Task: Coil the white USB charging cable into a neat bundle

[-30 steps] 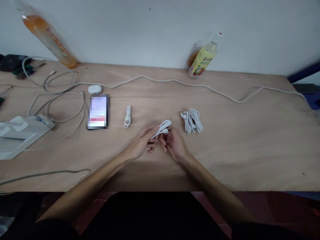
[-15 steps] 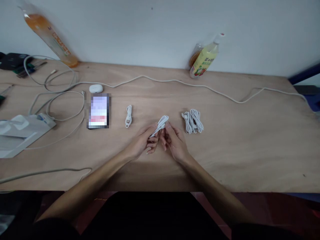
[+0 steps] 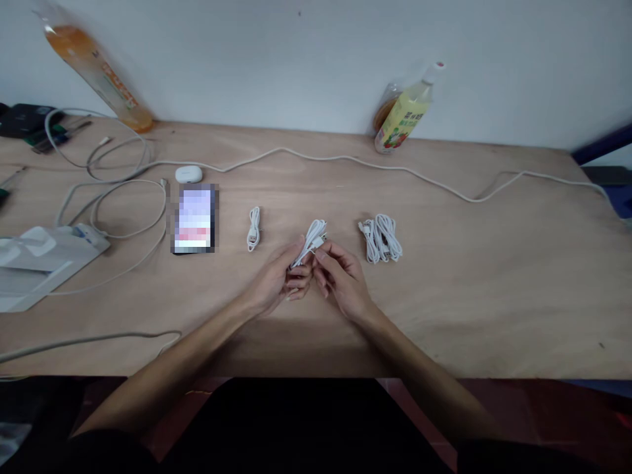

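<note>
A white USB cable (image 3: 315, 232), folded into a bundle, is held above the table between my hands. My left hand (image 3: 281, 273) is closed around the bundle's lower end. With thumb and fingertips my right hand (image 3: 344, 276) pinches the cable near its USB plug, which points up and right. Left of my hands lies another coiled white USB cable (image 3: 253, 229). To the right, several coiled white cables (image 3: 381, 238) lie side by side in a group. The fingers hide part of the held cable.
A phone (image 3: 195, 218) and a white earbud case (image 3: 188, 174) lie on the left of the wooden table (image 3: 494, 283). A long white cord (image 3: 340, 158) runs across the back. An orange bottle (image 3: 99, 76) and a yellow bottle (image 3: 405, 115) stand by the wall.
The held cable has turned in my hands, so its loops and USB plug now show more plainly. My right fingers have shifted slightly toward the plug. The other cables stay put.
</note>
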Tool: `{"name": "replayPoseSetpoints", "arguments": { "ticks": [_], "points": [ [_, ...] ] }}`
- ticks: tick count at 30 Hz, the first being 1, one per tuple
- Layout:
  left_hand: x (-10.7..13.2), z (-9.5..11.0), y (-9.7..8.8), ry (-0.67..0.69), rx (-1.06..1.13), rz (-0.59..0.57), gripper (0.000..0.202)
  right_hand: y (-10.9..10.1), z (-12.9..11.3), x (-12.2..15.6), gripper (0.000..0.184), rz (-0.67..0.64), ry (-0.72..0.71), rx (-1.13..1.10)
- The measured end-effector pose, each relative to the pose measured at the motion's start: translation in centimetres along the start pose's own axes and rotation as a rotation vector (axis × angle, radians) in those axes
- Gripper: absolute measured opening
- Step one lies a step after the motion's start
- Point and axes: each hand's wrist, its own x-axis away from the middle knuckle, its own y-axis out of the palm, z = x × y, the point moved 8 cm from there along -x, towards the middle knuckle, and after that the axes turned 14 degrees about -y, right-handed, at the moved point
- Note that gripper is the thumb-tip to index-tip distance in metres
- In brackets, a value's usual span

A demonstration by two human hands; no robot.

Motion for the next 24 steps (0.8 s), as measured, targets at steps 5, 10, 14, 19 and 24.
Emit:
{"name": "replayPoseSetpoints", "arguments": {
  "ticks": [5,10,14,19,24],
  "points": [
    [-0.2,0.2,-0.3,0.066,-0.084,0.041,0.053,-0.2,1.0,0.1,0.038,0.036,0.098,-0.053],
    [-0.2,0.2,-0.3,0.119,-0.226,0.082,0.06,-0.2,1.3,0.2,0.045,0.051,0.158,-0.115],
    [0.1,0.3,-0.2,0.131,-0.259,0.095,0.062,-0.1,1.3,0.3,0.052,0.023,0.16,-0.109],
    [0.8,0.6,0.0,0.188,-0.372,0.127,0.058,0.0,1.3,0.4,0.057,0.028,0.155,-0.089],
    [1.1,1.0,0.3,0.239,-0.443,0.134,0.053,0.2,1.2,0.3,0.057,-0.006,0.164,-0.075]
  ]
}}
